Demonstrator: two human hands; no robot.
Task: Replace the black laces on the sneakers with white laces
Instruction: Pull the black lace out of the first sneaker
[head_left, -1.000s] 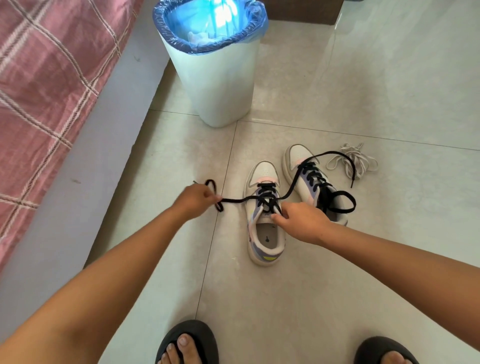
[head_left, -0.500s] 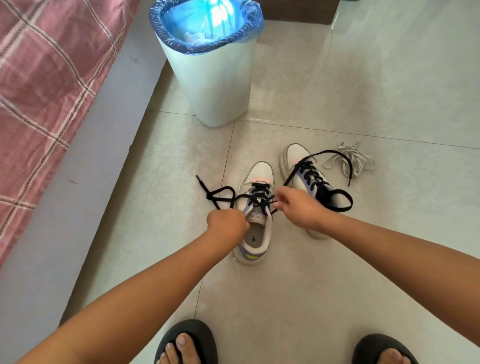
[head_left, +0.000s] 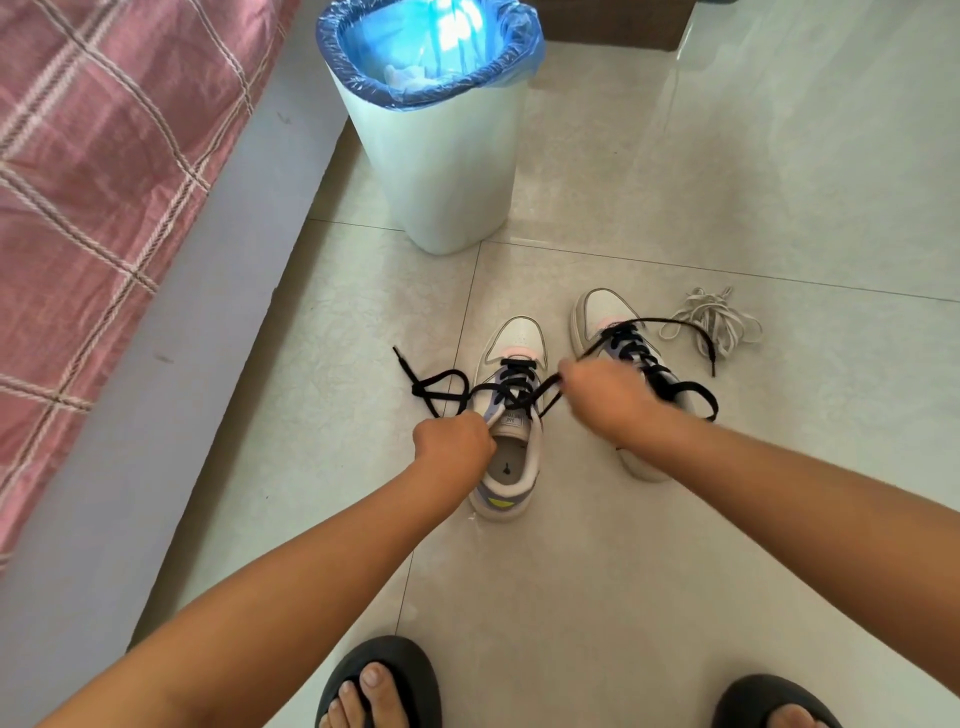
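Two white sneakers stand side by side on the tiled floor, toes pointing away from me. The left sneaker (head_left: 511, 470) carries a loosened black lace (head_left: 511, 389) whose free end trails left across the floor. My left hand (head_left: 453, 439) grips the sneaker at the left side of its tongue. My right hand (head_left: 602, 389) pinches the black lace at the sneaker's right side. The right sneaker (head_left: 602, 312), partly hidden behind my right wrist, is laced in black too. A loose bundle of white laces (head_left: 719, 319) lies on the floor to its right.
A white waste bin (head_left: 434, 150) with a blue liner stands behind the sneakers. A bed with a pink checked cover (head_left: 88, 171) runs along the left. My feet in black slippers (head_left: 379, 680) are at the bottom edge.
My left hand let go of the lace end it held out to the left and came in to grip the left sneaker's tongue. My right hand shifted up along the lace.
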